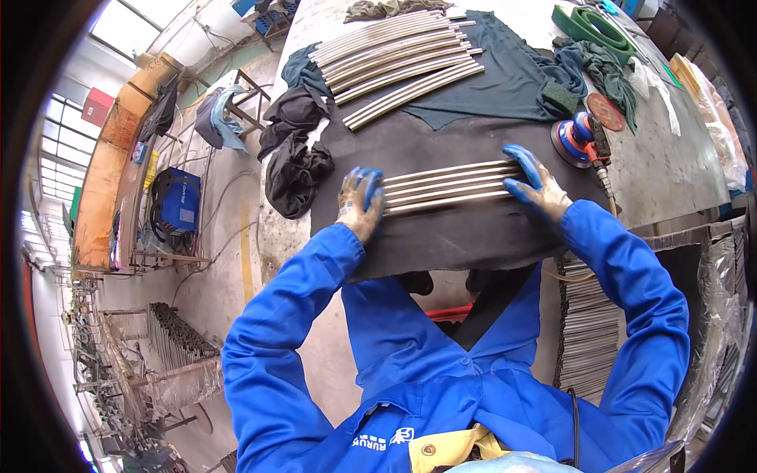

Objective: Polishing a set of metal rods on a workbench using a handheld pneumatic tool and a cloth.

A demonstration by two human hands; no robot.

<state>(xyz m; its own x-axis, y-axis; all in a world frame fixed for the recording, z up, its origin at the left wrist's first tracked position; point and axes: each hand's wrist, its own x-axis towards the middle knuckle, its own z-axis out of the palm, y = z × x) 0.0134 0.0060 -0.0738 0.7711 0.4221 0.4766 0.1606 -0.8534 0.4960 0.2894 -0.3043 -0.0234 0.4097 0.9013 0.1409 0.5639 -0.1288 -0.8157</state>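
Several slender, shiny metal rods (445, 186) lie side by side across a dark cloth (441, 243) at the near edge of the table. My left hand (362, 203), in a grey-and-blue work glove, is against their left ends. At the right ends my right hand (539, 183), gloved alike, has its thumb and fingers around the bundle. Both hands grip the row between them; the rod ends are partly hidden by the gloves. Farther off, a larger group of similar rods (398, 54) rests on a dark green cloth (505, 79).
An orange-and-blue sander (577, 140) with a hose stands to the right, next to a round reddish disc (605, 112). Dark crumpled cloth (296, 169) hangs at the table's left edge. A green belt coil (595, 33) lies at the far right. Stacked rods (587, 335) sit below the table.
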